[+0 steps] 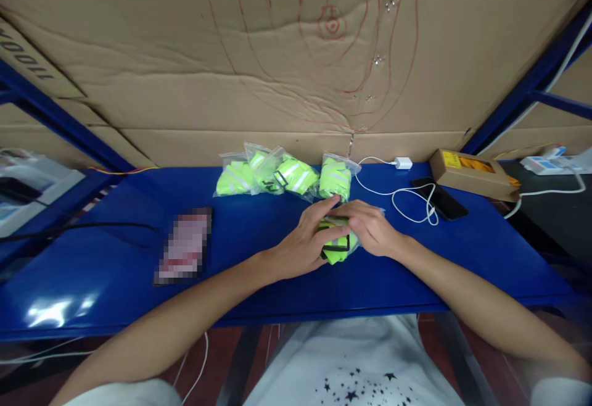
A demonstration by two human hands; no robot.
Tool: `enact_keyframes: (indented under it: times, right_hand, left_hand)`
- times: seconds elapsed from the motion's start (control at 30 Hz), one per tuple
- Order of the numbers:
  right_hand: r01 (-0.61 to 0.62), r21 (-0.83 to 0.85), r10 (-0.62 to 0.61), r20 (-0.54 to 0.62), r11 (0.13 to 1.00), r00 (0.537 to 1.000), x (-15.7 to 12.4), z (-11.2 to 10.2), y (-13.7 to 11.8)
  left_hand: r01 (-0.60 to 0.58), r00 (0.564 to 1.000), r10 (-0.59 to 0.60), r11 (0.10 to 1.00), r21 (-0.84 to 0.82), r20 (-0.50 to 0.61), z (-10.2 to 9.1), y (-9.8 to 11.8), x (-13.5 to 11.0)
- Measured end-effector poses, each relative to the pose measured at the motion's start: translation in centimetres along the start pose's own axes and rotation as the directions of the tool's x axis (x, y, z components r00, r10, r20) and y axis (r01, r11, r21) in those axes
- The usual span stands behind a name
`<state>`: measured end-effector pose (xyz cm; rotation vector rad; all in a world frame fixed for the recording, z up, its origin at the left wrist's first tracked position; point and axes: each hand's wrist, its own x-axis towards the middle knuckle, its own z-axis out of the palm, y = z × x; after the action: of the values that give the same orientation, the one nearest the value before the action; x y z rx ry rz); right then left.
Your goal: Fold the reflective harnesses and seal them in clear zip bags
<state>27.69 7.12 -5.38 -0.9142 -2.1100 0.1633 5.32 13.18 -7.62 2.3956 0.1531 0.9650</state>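
Note:
My left hand (303, 242) and my right hand (370, 227) meet over one neon-yellow strap bundle (337, 248) in a clear bag on the blue table (259, 282). Both hands are closed around it, fingers pressed on its top and sides, so most of it is hidden. Just behind my hands lie several more bagged neon-yellow bundles (287, 174) in a row near the cardboard wall.
A phone (185, 245) lies flat left of my hands. To the right are a dark phone (441, 199) with a white cable and charger (402, 163), and a brown cardboard box (472, 174). Cardboard sheets (296, 60) form the back wall; blue shelf beams run on both sides.

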Motion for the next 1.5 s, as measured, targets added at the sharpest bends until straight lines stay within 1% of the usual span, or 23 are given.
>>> enact_keyframes:
  times: [0.03,0.1,0.2,0.27,0.3,0.37,0.47,0.57,0.63,0.73,0.77,0.83,0.9,0.93,0.97,1.03,1.1,1.13,1.2,1.27,1.33,1.4,1.5]
  right_hand:
    - [0.004,-0.008,-0.005,-0.018,1.000,1.000,0.0,0.1,-0.1]
    - [0.001,-0.047,-0.005,-0.075,0.999,0.997,-0.1,0.1,-0.2]
    - [-0.028,-0.111,0.008,-0.181,0.993,0.983,-0.2,0.2,-0.3]
    - [-0.045,-0.131,0.014,-0.224,0.990,0.974,-0.2,0.1,-0.3]
    - [-0.043,-0.137,0.010,-0.232,0.990,0.973,-0.2,0.1,-0.3]
    - [-0.025,-0.150,-0.010,-0.223,0.988,0.975,-0.1,0.0,-0.1]
    - [-0.006,-0.167,-0.022,-0.165,0.986,0.986,0.1,-0.3,0.2]
    - [-0.017,-0.151,0.001,-0.102,0.988,0.995,0.2,-0.6,0.3]
    - [-0.046,-0.107,0.038,-0.077,0.993,0.996,0.3,-0.6,0.2]
    - [-0.145,0.031,0.146,-0.063,0.989,0.987,0.6,-0.7,0.3]
    - [-0.177,0.070,0.180,-0.052,0.982,0.982,0.7,-0.8,0.4]
    - [-0.222,0.100,0.223,0.002,0.970,0.975,1.1,-1.0,0.6]
    - [-0.241,0.062,0.237,0.059,0.969,0.970,1.4,-1.4,0.8]
    - [-0.238,0.019,0.236,0.064,0.971,0.970,1.5,-1.6,0.8]
    - [-0.228,-0.040,0.230,0.049,0.973,0.972,1.5,-1.8,0.7]
    - [-0.213,-0.196,0.212,-0.028,0.957,0.977,1.6,-2.2,0.3]
    - [-0.228,-0.311,0.214,-0.077,0.923,0.974,1.5,-2.5,-0.1]
    - [-0.245,-0.324,0.235,-0.069,0.914,0.969,1.5,-2.6,-0.3]
    - [-0.296,-0.275,0.307,-0.004,0.915,0.952,1.5,-2.7,-0.5]
    - [-0.341,-0.198,0.362,0.081,0.919,0.928,1.4,-2.8,-0.5]
    - [-0.370,-0.173,0.393,0.129,0.913,0.910,1.4,-2.9,-0.4]
    - [-0.382,-0.214,0.415,0.140,0.899,0.899,1.4,-3.0,-0.7]
    - [-0.374,-0.322,0.439,0.158,0.870,0.885,1.4,-3.2,-1.9]
  left_hand:
    - [0.014,0.999,-0.013,1.000,0.010,-0.036,0.0,-0.1,0.1]
    - [0.057,0.986,-0.048,0.997,0.054,-0.161,0.1,-0.5,0.1]
    - [0.083,0.931,-0.031,0.988,0.130,-0.363,0.0,-1.3,0.2]
    - [0.065,0.918,0.008,0.983,0.169,-0.397,-0.2,-1.4,0.2]
    - [0.055,0.924,0.022,0.980,0.190,-0.382,-0.4,-1.3,0.2]
    - [0.043,0.950,0.032,0.972,0.232,-0.309,-0.8,-1.1,0.3]
    - [0.034,0.977,0.026,0.962,0.271,-0.212,-1.2,-0.8,0.5]
    - [0.003,0.987,0.040,0.964,0.265,-0.157,-1.3,-1.2,0.7]
    - [-0.058,0.984,0.102,0.958,0.281,-0.145,-1.3,-1.6,0.8]
    - [-0.183,0.963,0.238,0.923,0.338,-0.128,-1.2,-1.7,0.9]
    - [-0.227,0.954,0.281,0.903,0.364,-0.101,-1.2,-1.5,1.0]
    - [-0.312,0.937,0.350,0.846,0.433,-0.008,-1.3,-1.2,1.0]
    - [-0.381,0.915,0.392,0.766,0.517,0.092,-1.4,-0.7,1.1]
    - [-0.407,0.905,0.404,0.725,0.555,0.136,-1.5,-0.5,1.1]
    - [-0.431,0.894,0.413,0.686,0.586,0.174,-1.5,-0.3,1.2]
    - [-0.457,0.881,0.417,0.625,0.633,0.224,-1.6,0.1,1.3]
    - [-0.450,0.882,0.409,0.582,0.677,0.235,-1.5,0.5,1.4]
    - [-0.438,0.886,0.403,0.565,0.699,0.229,-1.5,0.7,1.4]
    - [-0.414,0.895,0.387,0.535,0.737,0.222,-1.4,1.1,1.4]
    - [-0.417,0.897,0.366,0.517,0.748,0.247,-1.3,1.3,1.4]
    - [-0.437,0.893,0.349,0.517,0.736,0.285,-1.4,1.2,1.4]
    - [-0.455,0.887,0.338,0.520,0.723,0.315,-1.5,1.1,1.5]
    - [-0.478,0.876,0.340,0.506,0.718,0.343,-1.5,0.9,1.6]
